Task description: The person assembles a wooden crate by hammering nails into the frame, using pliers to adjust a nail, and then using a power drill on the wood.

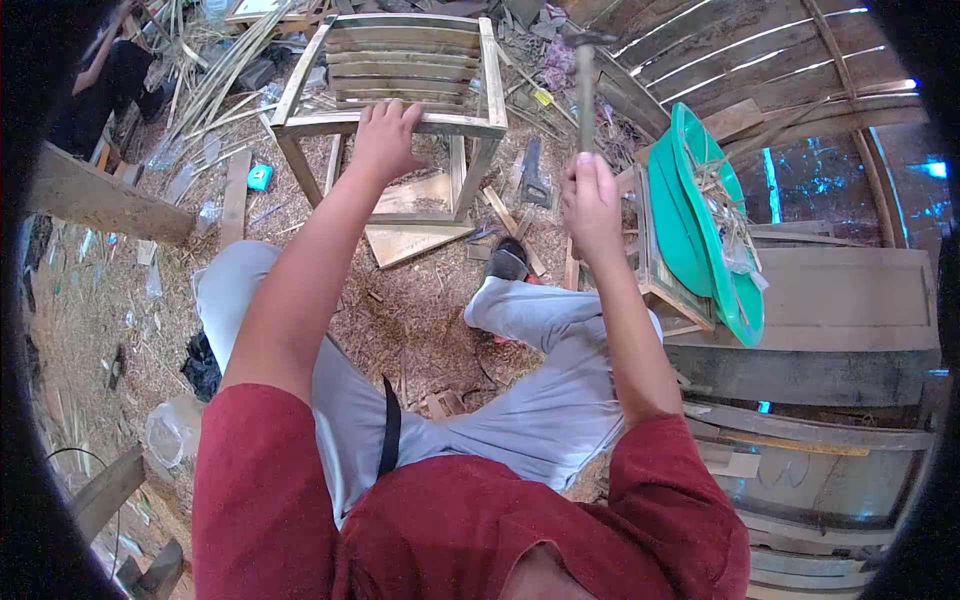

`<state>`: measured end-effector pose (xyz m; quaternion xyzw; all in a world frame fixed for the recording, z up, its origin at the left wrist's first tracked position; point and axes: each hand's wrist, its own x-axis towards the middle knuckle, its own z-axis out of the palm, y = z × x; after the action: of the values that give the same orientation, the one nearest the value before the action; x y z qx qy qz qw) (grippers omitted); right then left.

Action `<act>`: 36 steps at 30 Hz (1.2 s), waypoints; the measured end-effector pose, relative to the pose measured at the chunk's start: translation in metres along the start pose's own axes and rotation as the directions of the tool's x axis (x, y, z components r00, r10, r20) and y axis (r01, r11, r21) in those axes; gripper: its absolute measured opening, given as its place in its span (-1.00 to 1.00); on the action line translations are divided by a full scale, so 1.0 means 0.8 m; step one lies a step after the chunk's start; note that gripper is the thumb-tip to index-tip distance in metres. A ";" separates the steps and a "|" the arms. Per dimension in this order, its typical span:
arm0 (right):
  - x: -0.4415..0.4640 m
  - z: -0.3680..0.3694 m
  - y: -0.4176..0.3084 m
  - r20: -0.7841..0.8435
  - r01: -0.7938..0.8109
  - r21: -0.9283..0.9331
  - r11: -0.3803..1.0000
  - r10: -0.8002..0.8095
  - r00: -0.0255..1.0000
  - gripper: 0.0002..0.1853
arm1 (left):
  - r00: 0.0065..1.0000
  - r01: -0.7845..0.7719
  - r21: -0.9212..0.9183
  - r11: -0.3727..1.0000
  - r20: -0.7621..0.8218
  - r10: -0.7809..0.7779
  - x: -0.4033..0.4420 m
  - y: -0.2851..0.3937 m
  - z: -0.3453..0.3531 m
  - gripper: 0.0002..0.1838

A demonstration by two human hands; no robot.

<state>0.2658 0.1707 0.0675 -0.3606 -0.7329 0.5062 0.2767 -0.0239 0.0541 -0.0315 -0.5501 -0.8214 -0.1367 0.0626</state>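
A wooden chair frame (464, 124) with a slatted part stands in front of me on the shavings-covered floor. My left hand (386, 145) is on its near rail, with the fingers over the wood and the thumb out to the right. Raised to the right of the chair, my right hand (592, 205) is closed around the handle of a hammer (586, 95). The hammer stands nearly upright with its head at the top, apart from the chair. A flat wooden board (420, 242) lies under the chair's near side.
A handsaw (533, 172) lies on the floor right of the chair. Further right, a green plastic basin (685, 210) holds scraps. A blue tape measure (259, 177) lies to the left, near a thick beam (120, 205). A person in dark clothing (105, 85) is at far left.
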 end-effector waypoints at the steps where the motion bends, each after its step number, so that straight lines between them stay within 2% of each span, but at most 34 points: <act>1: -0.005 0.006 0.004 -0.049 0.072 -0.177 0.982 -0.082 0.995 -0.58 | 1.000 -0.008 -0.004 1.000 -0.028 0.008 -0.001 -0.001 0.004 -0.04; 3: -0.015 0.023 0.020 -0.105 0.174 -0.515 0.840 -0.263 0.959 -0.57 | 0.996 -0.032 -0.007 0.999 -0.089 0.031 -0.001 -0.003 0.007 -0.03; 4: -0.013 0.018 0.038 0.038 0.105 -0.618 0.779 -0.104 0.994 -0.53 | 0.997 -0.025 -0.004 1.000 -0.070 0.024 0.000 -0.001 0.006 -0.03; 7: 0.007 0.001 0.051 0.058 -0.140 -0.497 0.856 0.194 0.979 -0.54 | 1.000 -0.004 0.005 1.000 -0.007 0.004 0.004 0.001 -0.004 -0.02; 8: 0.012 -0.009 0.050 0.040 -0.132 -0.448 0.885 0.167 0.985 -0.57 | 1.000 0.009 0.006 1.000 0.025 -0.009 0.006 0.001 -0.006 -0.02; 9: 0.009 -0.008 0.030 0.019 -0.129 -0.304 0.944 0.142 0.990 -0.59 | 0.998 0.023 0.004 1.000 0.062 -0.023 0.004 0.002 -0.008 -0.02; 11: -0.007 -0.007 -0.026 -0.035 -0.113 0.000 0.994 0.113 0.993 -0.62 | 0.999 0.031 -0.008 0.999 0.013 -0.031 0.004 0.002 -0.003 -0.07; 12: -0.019 -0.003 -0.062 -0.062 -0.089 0.087 0.992 0.095 0.994 -0.65 | 0.999 0.030 -0.012 0.999 -0.010 -0.030 0.004 0.004 -0.001 -0.09; 13: -0.022 0.004 -0.058 -0.146 0.075 -0.111 0.991 -0.091 0.985 -0.65 | 1.000 0.027 -0.007 1.000 -0.005 -0.027 0.002 0.003 0.001 -0.09; 14: -0.024 0.014 -0.050 -0.193 0.218 -0.316 0.923 -0.288 0.938 -0.65 | 1.000 0.023 -0.003 1.000 -0.004 -0.023 0.002 0.002 0.001 -0.09; 16: -0.024 0.022 0.000 -0.131 0.336 -0.439 0.833 -0.430 0.894 -0.64 | 1.000 0.017 0.005 1.000 0.012 -0.017 0.004 0.001 0.001 -0.10; 18: -0.020 0.014 0.054 0.025 0.085 -0.490 0.867 -0.084 0.996 -0.56 | 0.999 0.022 0.017 1.000 0.045 -0.023 0.005 -0.001 0.001 -0.10; 19: -0.020 0.016 0.052 0.088 -0.041 -0.524 0.851 0.102 0.991 -0.52 | 0.999 0.023 0.015 1.000 0.042 -0.024 0.005 0.001 -0.001 -0.11; 20: -0.018 0.009 0.048 0.042 -0.258 -0.329 0.908 0.287 0.957 -0.52 | 0.999 0.033 0.009 0.999 0.036 -0.033 0.007 0.003 -0.002 -0.11; 22: -0.014 0.004 -0.003 -0.037 0.067 -0.403 0.913 -0.089 0.995 -0.52 | 0.998 0.055 -0.002 0.998 -0.024 -0.055 0.004 0.001 0.015 -0.14; 24: -0.014 -0.003 -0.074 -0.086 0.128 -0.282 0.951 -0.158 0.984 -0.59 | 0.999 0.047 -0.003 0.999 -0.003 -0.047 0.001 0.004 0.004 -0.15; 25: -0.016 -0.010 -0.118 -0.093 0.026 -0.109 0.994 -0.037 0.995 -0.65 | 0.999 0.040 -0.001 0.999 0.006 -0.040 0.000 0.005 -0.002 -0.15; 27: -0.011 -0.006 -0.128 -0.211 0.125 -0.184 0.975 -0.164 0.964 -0.71 | 0.999 0.032 -0.007 0.999 0.022 -0.031 -0.001 0.003 -0.002 -0.12; 28: -0.003 0.011 -0.093 -0.271 0.274 -0.446 0.852 -0.420 0.866 -0.70 | 0.999 0.029 -0.012 1.000 0.025 -0.029 0.000 0.003 -0.002 -0.11; 31: -0.006 0.022 0.060 0.028 0.240 -0.598 0.765 -0.280 0.960 -0.61 | 0.999 0.030 -0.026 0.999 0.017 -0.030 -0.001 0.003 -0.005 -0.10; 32: -0.004 0.021 0.093 0.174 0.048 -0.657 0.753 0.090 0.981 -0.59 | 0.997 0.031 -0.040 0.999 0.070 -0.029 0.002 0.005 -0.005 -0.10; 33: -0.003 0.025 0.079 0.131 0.006 -0.567 0.824 0.083 0.988 -0.58 | 0.995 0.056 -0.042 0.998 0.090 -0.052 0.005 0.010 0.000 -0.09; 35: -0.011 0.023 0.014 0.055 -0.085 -0.374 0.923 0.114 0.992 -0.56 | 0.998 0.052 -0.048 0.997 0.021 -0.051 -0.002 0.011 -0.002 -0.12; 36: -0.008 0.023 -0.011 -0.001 0.224 -0.482 0.847 -0.256 0.967 -0.51 | 0.999 0.046 -0.057 0.997 -0.001 -0.046 -0.004 0.010 -0.002 -0.20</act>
<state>0.2529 0.1534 0.0693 -0.3397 -0.8648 0.2590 0.2640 -0.0152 0.0537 -0.0294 -0.5324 -0.8296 -0.1619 0.0448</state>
